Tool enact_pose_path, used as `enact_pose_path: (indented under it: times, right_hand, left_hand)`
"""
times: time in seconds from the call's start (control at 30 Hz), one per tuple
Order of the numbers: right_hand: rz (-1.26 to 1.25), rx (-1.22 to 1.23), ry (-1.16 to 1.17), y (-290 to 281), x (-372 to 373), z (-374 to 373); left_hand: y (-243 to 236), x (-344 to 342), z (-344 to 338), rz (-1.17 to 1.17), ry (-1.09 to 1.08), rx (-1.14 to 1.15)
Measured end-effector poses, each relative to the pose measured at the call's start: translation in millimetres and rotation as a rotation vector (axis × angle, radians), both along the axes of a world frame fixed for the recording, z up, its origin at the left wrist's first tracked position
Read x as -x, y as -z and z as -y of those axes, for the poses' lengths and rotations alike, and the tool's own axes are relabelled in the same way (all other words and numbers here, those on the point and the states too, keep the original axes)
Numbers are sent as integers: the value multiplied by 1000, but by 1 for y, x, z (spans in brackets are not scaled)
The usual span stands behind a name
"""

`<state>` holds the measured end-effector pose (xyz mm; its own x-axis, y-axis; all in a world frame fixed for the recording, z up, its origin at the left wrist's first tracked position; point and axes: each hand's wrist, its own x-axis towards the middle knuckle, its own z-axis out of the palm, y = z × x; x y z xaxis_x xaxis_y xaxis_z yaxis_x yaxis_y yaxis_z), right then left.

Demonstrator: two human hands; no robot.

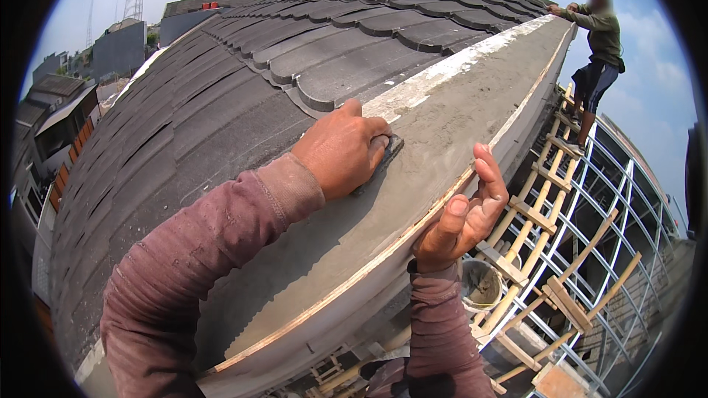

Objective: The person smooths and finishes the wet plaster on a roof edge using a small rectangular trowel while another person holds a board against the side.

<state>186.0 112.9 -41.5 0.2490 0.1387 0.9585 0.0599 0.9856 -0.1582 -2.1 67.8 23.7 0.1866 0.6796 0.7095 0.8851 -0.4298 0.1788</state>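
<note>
My left hand (pixel 343 149) is closed around a trowel (pixel 381 164) with a thin dark blade. The blade rests on a strip of wet grey mortar (pixel 457 114) along the roof's edge, and my fingers hide most of the handle. Beside the outer edge, my right hand (pixel 468 210) is open, its thumb apart and its fingers loosely bent upward. It is up against the thin wooden batten (pixel 354 278) that borders the mortar. Whether the hand presses on the batten I cannot tell.
Dark roof tiles (pixel 273 55) slope up on the left, with a whitish band (pixel 435 77) beside the mortar. To the right, below the edge, are bamboo scaffolding (pixel 542 191), metal framing (pixel 627 199) and a bucket (pixel 481 284). Another person (pixel 599 44) stands on the scaffold at the far right.
</note>
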Motion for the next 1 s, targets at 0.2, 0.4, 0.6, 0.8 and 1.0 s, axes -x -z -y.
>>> enact_pose_path:
  times: [0.2, 0.4, 0.6, 0.8, 1.0]
  right_hand:
    - [29, -24, 81, 1, -16, -6]
    - [48, -16, 79, -1, -7, 1]
    - [48, -29, 101, -2, -18, -3]
    - [69, -23, 93, -4, -8, 3]
    - [64, -14, 115, -2, -18, -1]
  left_hand:
    - [10, 5, 56, -25, 46, 145]
    - [-5, -10, -7, -5, 21, 14]
    - [6, -16, 51, -53, 148, 65]
    - [-10, -26, -9, -19, 158, -46]
    - [6, -5, 58, -88, 239, 109]
